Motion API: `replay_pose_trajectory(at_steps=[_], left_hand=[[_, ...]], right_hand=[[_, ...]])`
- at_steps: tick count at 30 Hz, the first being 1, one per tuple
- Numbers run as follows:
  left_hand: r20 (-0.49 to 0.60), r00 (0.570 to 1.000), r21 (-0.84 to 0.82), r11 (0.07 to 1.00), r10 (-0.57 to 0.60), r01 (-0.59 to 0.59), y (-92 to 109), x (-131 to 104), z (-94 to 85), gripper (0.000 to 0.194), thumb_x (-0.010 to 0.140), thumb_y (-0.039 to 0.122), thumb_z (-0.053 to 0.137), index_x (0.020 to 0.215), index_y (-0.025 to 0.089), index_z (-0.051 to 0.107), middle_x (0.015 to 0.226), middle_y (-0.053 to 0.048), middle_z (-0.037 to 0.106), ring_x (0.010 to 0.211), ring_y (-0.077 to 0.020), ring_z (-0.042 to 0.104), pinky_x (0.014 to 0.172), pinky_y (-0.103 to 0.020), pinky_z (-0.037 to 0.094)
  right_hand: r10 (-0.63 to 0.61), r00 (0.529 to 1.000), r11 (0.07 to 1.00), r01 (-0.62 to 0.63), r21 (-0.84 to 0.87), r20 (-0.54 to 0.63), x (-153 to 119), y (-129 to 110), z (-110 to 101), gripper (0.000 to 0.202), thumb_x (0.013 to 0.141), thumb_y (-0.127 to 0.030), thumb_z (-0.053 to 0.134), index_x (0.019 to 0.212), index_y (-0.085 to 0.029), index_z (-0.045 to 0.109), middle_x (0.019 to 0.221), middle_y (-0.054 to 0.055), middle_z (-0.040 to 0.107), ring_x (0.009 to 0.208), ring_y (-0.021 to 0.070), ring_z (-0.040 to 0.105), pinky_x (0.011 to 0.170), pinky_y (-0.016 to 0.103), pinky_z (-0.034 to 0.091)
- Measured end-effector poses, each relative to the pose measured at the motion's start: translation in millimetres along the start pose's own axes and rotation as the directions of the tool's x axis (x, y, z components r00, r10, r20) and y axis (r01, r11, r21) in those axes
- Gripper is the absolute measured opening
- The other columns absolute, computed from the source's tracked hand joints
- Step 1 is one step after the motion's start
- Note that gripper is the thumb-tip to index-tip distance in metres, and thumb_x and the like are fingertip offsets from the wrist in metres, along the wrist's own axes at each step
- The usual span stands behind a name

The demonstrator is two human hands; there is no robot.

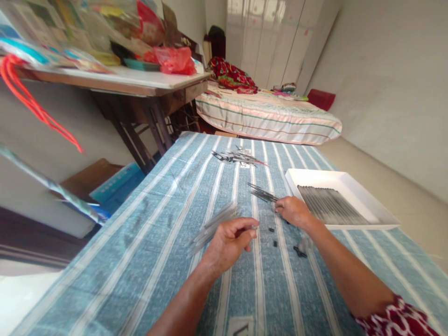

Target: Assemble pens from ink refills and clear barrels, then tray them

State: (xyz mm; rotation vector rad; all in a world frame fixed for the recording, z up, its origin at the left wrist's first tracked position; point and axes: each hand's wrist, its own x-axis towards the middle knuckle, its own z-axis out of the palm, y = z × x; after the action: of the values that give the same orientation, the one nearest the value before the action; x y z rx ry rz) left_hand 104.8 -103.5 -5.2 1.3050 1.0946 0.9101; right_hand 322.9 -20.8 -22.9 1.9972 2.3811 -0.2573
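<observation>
My left hand [229, 240] is over the middle of the cloth, thumb and index finger curled together; a small pale bit may show at the tips, too blurred to name. Beside it, partly behind it, lies a bundle of clear thin tubes [215, 226]. My right hand [293, 211] has its fingers closed at the near end of a small pile of thin dark rods, like pen refills [261, 192]; what they pinch is hidden. Small black caps [275, 243] lie between the hands. More black pieces [300, 252] lie beside the right forearm, near a blurred clear piece.
A shallow white box [371, 193] at the right holds a row of dark-topped tubes [332, 205]. Farther back lies another heap of thin dark pieces [238, 157]. The striped blue cloth [168, 261] covers the table. A cluttered side table [140, 84] stands left; a bed [266, 114] is behind.
</observation>
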Motion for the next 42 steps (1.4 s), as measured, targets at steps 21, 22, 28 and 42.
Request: replay_pose_trajectory(at_steps=[21,22,28,42], left_hand=[[0.045,0.999,-0.021,1.0,0.023,-0.022,-1.4,-0.1,4.6,0.017,0.071,0.022,0.058,0.086,0.017,0.064,0.06,0.004,0.056,0.046,-0.0075,0.048,0.046,-0.021,0.04],[0.051,0.998,-0.021,1.0,0.023,-0.022,-1.4,-0.1,4.5,0.017,0.071,0.023,0.058,0.085,0.017,0.064,0.061,0.004,0.057,0.047,-0.0077,0.048,0.046,-0.021,0.04],[0.057,0.998,-0.007,1.0,0.012,-0.012,-1.2,-0.3,4.5,0.012,0.072,0.022,0.057,0.08,0.016,0.064,0.06,0.003,0.059,0.047,-0.0083,0.048,0.047,-0.021,0.04],[0.127,0.992,0.041,0.999,0.014,-0.02,-1.4,-1.6,3.3,0.012,0.073,0.022,0.054,0.075,0.015,0.064,0.059,0.004,0.052,0.049,-0.0088,0.046,0.047,-0.021,0.04]], right_hand=[[-0.14,0.989,0.195,0.078,0.978,-0.051,-56.6,-49.4,-4.5,0.027,0.061,-0.035,0.075,0.071,-0.014,0.061,0.05,-0.002,0.062,0.044,0.012,0.059,0.041,0.021,0.043],[-0.145,0.988,0.196,0.08,0.977,-0.052,-56.4,-50.0,-4.2,0.026,0.061,-0.034,0.075,0.071,-0.014,0.061,0.05,-0.002,0.062,0.044,0.0118,0.059,0.041,0.021,0.043],[-0.192,0.98,0.234,0.089,0.968,-0.044,-55.9,-52.1,-3.1,0.025,0.064,-0.035,0.073,0.072,-0.014,0.061,0.051,-0.002,0.062,0.046,0.0113,0.06,0.043,0.02,0.044],[-0.267,0.964,0.31,0.101,0.945,-0.015,-57.3,-47.5,-3.9,0.021,0.07,-0.033,0.069,0.072,-0.014,0.061,0.052,-0.001,0.062,0.047,0.0107,0.059,0.045,0.02,0.044]])
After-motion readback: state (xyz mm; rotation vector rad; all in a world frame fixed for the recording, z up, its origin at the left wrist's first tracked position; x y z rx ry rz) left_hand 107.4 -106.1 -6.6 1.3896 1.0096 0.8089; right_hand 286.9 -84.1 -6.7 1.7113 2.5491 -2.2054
